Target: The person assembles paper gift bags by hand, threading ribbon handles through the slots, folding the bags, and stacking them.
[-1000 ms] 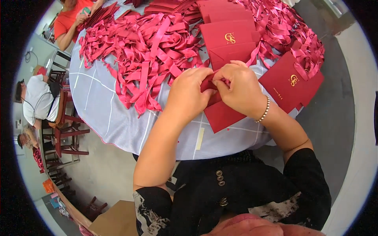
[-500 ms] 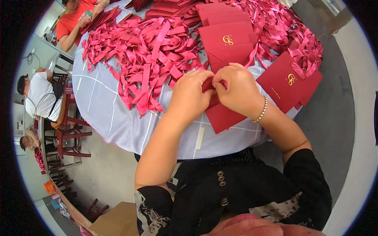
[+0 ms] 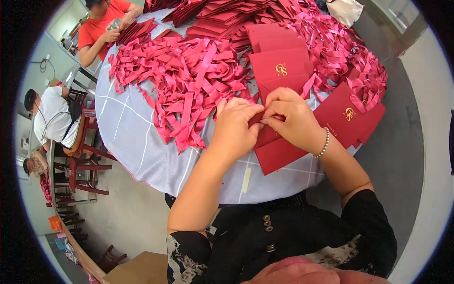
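Bending both wrists inward, I hold the red bag (image 3: 279,156) over the tabletop (image 3: 215,182), on the near side of the overlapping bags (image 3: 276,61). My left grip (image 3: 240,124) clasps its upper part between thumb and fingers; my right grip (image 3: 291,120), knuckles up, pinches narrowly at its edge, the fingertips touching my left thumb or nearly so.

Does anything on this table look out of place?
No damage stands out. The pink ribbons left of the red paper bags lie in an untidy tangle, and a pale strip looks stray, alone on the tablecloth near its edge.
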`<state>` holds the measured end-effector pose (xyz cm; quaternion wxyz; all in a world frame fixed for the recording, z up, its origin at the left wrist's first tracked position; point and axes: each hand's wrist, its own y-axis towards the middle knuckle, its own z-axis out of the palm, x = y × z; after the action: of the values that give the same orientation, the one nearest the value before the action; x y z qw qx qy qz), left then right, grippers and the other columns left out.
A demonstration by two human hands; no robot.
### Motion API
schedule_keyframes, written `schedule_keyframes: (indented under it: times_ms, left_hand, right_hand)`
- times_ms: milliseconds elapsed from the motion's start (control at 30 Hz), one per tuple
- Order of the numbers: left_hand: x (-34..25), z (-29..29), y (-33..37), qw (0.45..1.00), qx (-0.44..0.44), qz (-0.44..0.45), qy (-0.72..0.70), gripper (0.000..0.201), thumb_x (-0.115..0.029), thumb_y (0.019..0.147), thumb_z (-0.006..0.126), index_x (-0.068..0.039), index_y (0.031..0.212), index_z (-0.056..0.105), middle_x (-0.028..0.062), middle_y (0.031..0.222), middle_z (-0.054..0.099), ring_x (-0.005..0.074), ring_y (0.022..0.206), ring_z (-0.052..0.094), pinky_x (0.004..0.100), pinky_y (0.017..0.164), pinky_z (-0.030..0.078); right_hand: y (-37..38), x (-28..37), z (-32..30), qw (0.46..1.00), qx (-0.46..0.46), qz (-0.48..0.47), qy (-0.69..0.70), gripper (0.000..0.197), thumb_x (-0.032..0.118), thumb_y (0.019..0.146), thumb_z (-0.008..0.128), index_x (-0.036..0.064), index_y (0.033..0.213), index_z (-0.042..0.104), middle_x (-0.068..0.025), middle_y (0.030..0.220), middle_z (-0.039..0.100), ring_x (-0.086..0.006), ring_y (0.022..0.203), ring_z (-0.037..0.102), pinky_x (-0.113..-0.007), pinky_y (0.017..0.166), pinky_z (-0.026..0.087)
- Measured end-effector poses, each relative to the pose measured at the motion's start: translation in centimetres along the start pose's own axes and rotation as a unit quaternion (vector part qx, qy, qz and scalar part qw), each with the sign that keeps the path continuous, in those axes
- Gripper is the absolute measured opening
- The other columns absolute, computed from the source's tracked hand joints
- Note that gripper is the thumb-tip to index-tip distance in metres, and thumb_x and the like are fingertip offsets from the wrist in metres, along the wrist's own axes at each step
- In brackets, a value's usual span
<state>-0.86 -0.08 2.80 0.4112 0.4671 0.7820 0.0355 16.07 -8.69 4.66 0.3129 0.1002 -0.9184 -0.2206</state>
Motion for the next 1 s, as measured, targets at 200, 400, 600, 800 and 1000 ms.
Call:
schedule_keyframes:
  times_ms: [200, 400, 600, 800, 1000]
  left_hand:
    - [-1.5, -0.6, 0.4, 0.999, -0.050, 0.013, 0.016, 0.037, -0.007, 0.068, 0.077, -0.008, 0.105, 0.070, 0.0101, 0.092, 0.067, 0.0263, 0.099, 0.061, 0.0430, 0.101, 0.036]
    - [-0.9, -0.1, 0.2, 0.996, -0.068, -0.051, -0.032, 0.027, -0.008, 0.065, 0.082, -0.007, 0.087, 0.066, 0.0087, 0.089, 0.065, 0.0277, 0.093, 0.061, 0.0412, 0.086, 0.043]
    - [-1.6, -0.5, 0.4, 0.992, -0.086, 0.087, 0.005, 0.023, -0.005, 0.064, 0.080, -0.007, 0.081, 0.065, 0.0087, 0.081, 0.061, 0.0298, 0.085, 0.059, 0.0412, 0.084, 0.044]
    - [-1.8, -0.4, 0.3, 0.988, -0.090, 0.117, 0.047, 0.021, -0.006, 0.065, 0.079, -0.008, 0.080, 0.064, 0.0075, 0.080, 0.059, 0.0273, 0.085, 0.059, 0.0460, 0.094, 0.041]
    - [-2.4, -0.4, -0.1, 0.988, -0.083, 0.115, 0.065, 0.029, -0.003, 0.068, 0.075, -0.008, 0.092, 0.059, 0.0064, 0.081, 0.063, 0.0263, 0.095, 0.058, 0.0521, 0.102, 0.035]
  right_hand:
    - [0.5, 0.0, -0.6, 0.998, -0.033, -0.054, -0.022, 0.022, 0.002, 0.072, 0.074, 0.0025, 0.081, 0.054, -0.0122, 0.085, 0.058, -0.0330, 0.084, 0.059, -0.042, 0.079, 0.047]
    - [0.6, 1.6, -1.0, 0.998, -0.049, 0.018, -0.022, 0.023, 0.004, 0.074, 0.075, 0.0024, 0.088, 0.056, -0.0137, 0.081, 0.056, -0.0358, 0.080, 0.060, -0.043, 0.072, 0.050]
    - [1.1, 1.2, -2.2, 0.987, 0.080, 0.124, 0.071, 0.023, 0.005, 0.077, 0.073, 0.0014, 0.094, 0.059, -0.0164, 0.082, 0.065, -0.0374, 0.081, 0.065, -0.040, 0.071, 0.054]
    - [1.8, 0.4, -3.6, 0.941, 0.195, 0.141, 0.236, 0.018, -0.002, 0.087, 0.062, -0.0034, 0.104, 0.061, -0.0098, 0.087, 0.070, -0.0134, 0.085, 0.067, -0.027, 0.074, 0.053]
    - [3.2, -1.0, -4.4, 0.913, 0.245, 0.178, 0.273, 0.017, -0.003, 0.089, 0.060, -0.0048, 0.106, 0.062, -0.0056, 0.089, 0.070, -0.0087, 0.082, 0.064, -0.023, 0.074, 0.051]
